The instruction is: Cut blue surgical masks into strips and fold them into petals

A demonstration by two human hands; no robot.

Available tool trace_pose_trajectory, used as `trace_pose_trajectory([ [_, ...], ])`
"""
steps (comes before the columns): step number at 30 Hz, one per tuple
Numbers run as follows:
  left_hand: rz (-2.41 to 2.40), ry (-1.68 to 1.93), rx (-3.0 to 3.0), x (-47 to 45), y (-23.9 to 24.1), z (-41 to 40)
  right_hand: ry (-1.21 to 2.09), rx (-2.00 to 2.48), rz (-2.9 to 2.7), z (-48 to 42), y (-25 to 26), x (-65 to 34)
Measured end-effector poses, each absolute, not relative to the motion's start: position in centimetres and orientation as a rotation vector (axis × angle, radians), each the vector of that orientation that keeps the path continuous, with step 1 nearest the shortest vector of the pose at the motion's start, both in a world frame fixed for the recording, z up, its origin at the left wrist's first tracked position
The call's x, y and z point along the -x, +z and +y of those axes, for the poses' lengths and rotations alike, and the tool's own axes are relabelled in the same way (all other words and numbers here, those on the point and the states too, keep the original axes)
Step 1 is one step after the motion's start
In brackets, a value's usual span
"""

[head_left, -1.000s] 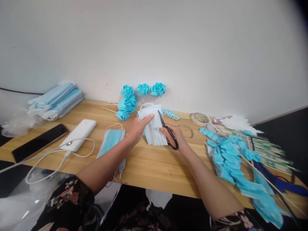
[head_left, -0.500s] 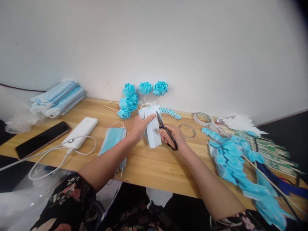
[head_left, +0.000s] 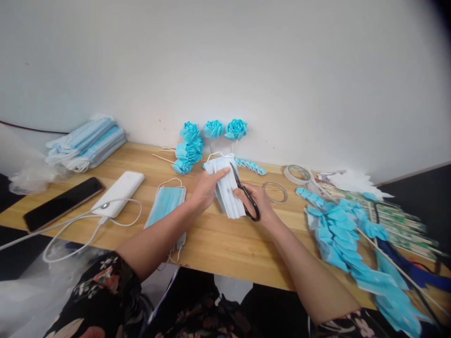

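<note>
My left hand (head_left: 207, 188) is closed on a pale pleated face mask (head_left: 225, 185), its thumb lying across the upper part. A white ear loop stands up from the mask's top edge. In my right hand (head_left: 259, 199) are black-handled scissors (head_left: 249, 204), their blades pointing up and left along the mask's right side. Whether the blades are parted is hard to make out. Beneath my left forearm, another blue face mask (head_left: 165, 206) lies on the wooden table (head_left: 225, 253). Behind the hands, blue flowers (head_left: 235, 129) lean by the wall, with more blue flowers (head_left: 188, 150) heaped to their left.
At left are a mask stack (head_left: 86, 143), a phone (head_left: 63, 204) and a white power bank (head_left: 120, 192) with a cable. On the right lie a tape roll (head_left: 297, 174), a thin ring (head_left: 275, 192), blue petal strips (head_left: 334, 230) and green-and-white wrapped sticks (head_left: 405, 225).
The mask's lower part has swung slightly right and fanned out toward the scissors. Both hands have stayed nearly in place.
</note>
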State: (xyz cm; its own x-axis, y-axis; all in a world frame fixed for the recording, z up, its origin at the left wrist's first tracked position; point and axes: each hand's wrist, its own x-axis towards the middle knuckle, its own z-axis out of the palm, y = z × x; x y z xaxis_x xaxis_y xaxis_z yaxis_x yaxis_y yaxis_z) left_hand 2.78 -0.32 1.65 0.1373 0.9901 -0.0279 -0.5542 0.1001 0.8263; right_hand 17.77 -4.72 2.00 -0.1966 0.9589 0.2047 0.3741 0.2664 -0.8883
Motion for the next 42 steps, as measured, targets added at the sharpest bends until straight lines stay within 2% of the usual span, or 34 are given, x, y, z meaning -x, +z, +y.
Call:
trace_pose_trajectory([
  [12, 0.759, 1.332, -0.844, -2.8, 1.3, -0.2, 0.954, 1.117, -1.876, -4.2, 1.7, -18.7],
  [21, 0.861, 1.29, -0.965, -3.1, 0.8, -0.4, 0.873, 1.173, -1.824, -4.1, 1.5, -18.8],
  [42, 0.9, 1.23, -0.971, -3.0, 0.4, -0.3, 0.956, 1.2, -1.696, -4.2, 1.9, -18.4],
])
